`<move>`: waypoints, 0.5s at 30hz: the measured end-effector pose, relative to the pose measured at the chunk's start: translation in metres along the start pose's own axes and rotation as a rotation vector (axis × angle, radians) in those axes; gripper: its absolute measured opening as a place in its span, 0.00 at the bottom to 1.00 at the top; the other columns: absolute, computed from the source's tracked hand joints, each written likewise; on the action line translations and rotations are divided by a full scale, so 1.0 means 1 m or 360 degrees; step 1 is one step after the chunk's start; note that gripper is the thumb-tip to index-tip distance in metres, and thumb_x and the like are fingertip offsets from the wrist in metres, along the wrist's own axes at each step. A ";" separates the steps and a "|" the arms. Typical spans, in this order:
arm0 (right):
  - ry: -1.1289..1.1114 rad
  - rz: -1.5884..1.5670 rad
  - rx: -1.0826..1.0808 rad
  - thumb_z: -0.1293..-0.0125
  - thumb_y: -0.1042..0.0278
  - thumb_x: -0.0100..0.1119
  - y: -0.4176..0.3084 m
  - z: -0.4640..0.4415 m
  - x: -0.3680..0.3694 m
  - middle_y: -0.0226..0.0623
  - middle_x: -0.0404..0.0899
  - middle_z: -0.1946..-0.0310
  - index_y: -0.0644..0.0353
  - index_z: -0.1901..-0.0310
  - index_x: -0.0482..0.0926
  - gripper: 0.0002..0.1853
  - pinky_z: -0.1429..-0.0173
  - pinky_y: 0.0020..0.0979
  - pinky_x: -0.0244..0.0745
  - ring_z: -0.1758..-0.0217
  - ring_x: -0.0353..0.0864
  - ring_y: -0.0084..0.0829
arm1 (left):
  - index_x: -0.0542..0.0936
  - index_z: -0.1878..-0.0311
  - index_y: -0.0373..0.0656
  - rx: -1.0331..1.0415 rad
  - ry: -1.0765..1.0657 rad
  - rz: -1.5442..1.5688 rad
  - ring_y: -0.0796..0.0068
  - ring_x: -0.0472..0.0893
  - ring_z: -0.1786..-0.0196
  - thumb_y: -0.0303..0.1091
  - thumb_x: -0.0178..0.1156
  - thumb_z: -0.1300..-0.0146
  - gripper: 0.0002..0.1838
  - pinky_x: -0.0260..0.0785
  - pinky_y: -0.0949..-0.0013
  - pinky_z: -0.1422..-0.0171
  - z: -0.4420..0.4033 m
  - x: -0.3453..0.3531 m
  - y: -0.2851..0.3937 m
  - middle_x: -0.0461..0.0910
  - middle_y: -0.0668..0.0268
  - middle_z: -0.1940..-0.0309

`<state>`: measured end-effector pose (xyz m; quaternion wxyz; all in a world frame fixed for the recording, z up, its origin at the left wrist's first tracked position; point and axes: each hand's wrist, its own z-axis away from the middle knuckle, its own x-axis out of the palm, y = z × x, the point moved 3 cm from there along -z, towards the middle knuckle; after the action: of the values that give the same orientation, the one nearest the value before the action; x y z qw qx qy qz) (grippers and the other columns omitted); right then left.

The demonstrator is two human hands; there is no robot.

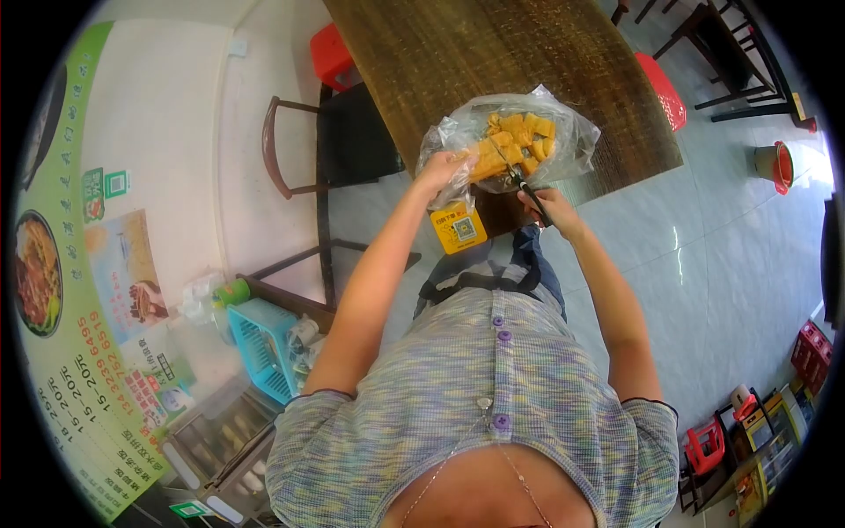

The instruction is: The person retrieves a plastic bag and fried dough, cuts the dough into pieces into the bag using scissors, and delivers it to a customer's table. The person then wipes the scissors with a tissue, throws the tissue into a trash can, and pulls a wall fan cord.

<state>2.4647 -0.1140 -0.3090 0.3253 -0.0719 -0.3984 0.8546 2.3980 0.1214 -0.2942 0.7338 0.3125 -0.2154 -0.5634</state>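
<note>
On the near end of the wooden table, a clear plastic bag [574, 132] lies spread out with several yellow-brown food pieces [533, 132] in it, perhaps bean curd. My left hand [437, 172] is closed on a longer strip of the yellow-brown food [484, 161], with a fold of the bag around its fingers. Black-handled scissors [525, 187] are gripped in my right hand [554, 211]. Their blades point away from me and reach the edge of the strip, beside the loose pieces.
The wooden table [493, 44] has its near edge just before me. A yellow QR-code card [459, 228] is at that edge, below my left hand. A dark chair [356, 136] and red stool [331, 55] stand left. A blue basket [264, 348] sits nearer, and a bucket [775, 165] stands right.
</note>
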 end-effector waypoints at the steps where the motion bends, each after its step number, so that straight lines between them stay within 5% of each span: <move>1: 0.0011 0.0009 -0.0006 0.42 0.46 0.58 0.000 -0.001 0.000 0.28 0.67 0.90 0.65 0.77 0.75 0.25 0.84 0.20 0.58 0.88 0.65 0.18 | 0.79 0.58 0.35 -0.0005 -0.0002 -0.0002 0.81 0.75 0.71 0.42 0.63 0.45 0.19 0.67 0.75 0.68 -0.001 0.000 0.000 0.79 0.67 0.70; 7: 0.0052 0.0086 -0.0016 0.43 0.48 0.60 0.014 -0.008 -0.005 0.29 0.68 0.89 0.65 0.77 0.76 0.24 0.84 0.21 0.59 0.89 0.67 0.20 | 0.78 0.57 0.36 0.0018 0.0018 -0.0006 0.81 0.75 0.70 0.44 0.63 0.44 0.20 0.67 0.75 0.67 -0.007 -0.004 -0.004 0.79 0.67 0.69; 15: -0.0221 -0.0047 0.0051 0.45 0.34 0.52 0.009 0.012 -0.010 0.29 0.71 0.83 0.65 0.68 0.77 0.32 0.79 0.22 0.61 0.81 0.70 0.20 | 0.73 0.50 0.37 0.0191 0.0038 -0.0002 0.80 0.75 0.65 0.47 0.62 0.44 0.25 0.68 0.75 0.63 0.008 -0.033 -0.006 0.77 0.66 0.63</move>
<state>2.4634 -0.1320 -0.3088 0.3106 -0.0014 -0.4071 0.8589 2.3802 0.1501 -0.2914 0.7160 0.3629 -0.2398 -0.5461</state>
